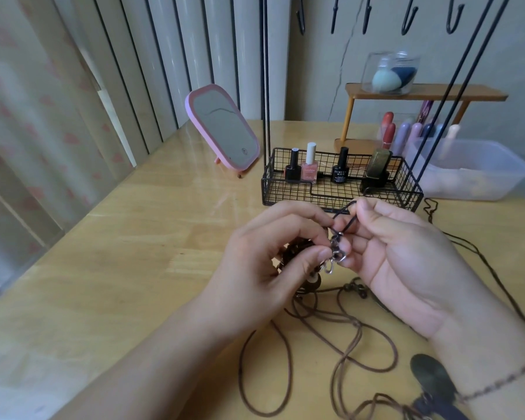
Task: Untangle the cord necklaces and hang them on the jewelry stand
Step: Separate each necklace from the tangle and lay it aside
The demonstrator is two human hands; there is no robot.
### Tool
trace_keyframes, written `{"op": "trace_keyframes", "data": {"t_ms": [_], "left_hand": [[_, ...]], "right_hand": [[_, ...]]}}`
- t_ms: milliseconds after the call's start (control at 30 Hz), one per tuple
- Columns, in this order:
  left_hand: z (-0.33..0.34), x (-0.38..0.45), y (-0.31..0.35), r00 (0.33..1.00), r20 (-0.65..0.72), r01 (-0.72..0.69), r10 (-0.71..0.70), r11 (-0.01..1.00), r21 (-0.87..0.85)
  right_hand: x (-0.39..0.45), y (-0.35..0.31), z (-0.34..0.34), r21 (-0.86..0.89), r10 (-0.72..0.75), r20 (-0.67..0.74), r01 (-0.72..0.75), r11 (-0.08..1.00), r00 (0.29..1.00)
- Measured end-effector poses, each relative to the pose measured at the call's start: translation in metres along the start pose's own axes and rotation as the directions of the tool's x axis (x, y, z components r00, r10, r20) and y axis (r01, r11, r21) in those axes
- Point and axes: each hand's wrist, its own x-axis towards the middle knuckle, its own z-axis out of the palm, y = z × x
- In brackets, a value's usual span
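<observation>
1. Silver clasp (335, 253) pinched between left hand (264, 265) thumb and fingertips; right hand (403, 256) fingers pinch the black cord (344, 218) just above it.
2. Brown cord necklaces (346, 344) lie tangled on the table (134, 268), below the fingers, between both wrists.
3. Jewelry stand (340, 183) wire basket sits just beyond the fingertips, holding nail polish bottles (309, 166); labels unreadable.
4. Pink mirror (223, 131) far left of the fingers, plastic tub (473, 171) right.
</observation>
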Motion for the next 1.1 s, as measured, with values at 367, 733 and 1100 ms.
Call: {"op": "trace_keyframes", "data": {"t_ms": [367, 733, 1100], "left_hand": [[0.004, -0.005, -0.004, 0.993, 0.04, 0.118, -0.115, 0.991, -0.07], [-0.002, -0.001, -0.003, 0.981, 0.098, 0.19, -0.166, 0.92, -0.343], [-0.007, 0.004, -0.007, 0.907, 0.183, 0.397, -0.379, 0.629, -0.668]], "right_hand": [[-0.006, 0.0, 0.004, -0.158, -0.022, 0.048, 0.029, 0.987, 0.999], [-0.002, -0.007, -0.001, -0.027, 0.154, 0.037, -0.154, 0.988, 0.987], [-0.007, -0.015, 0.0, 0.096, 0.151, 0.176, -0.169, 0.981, 0.973]]}}
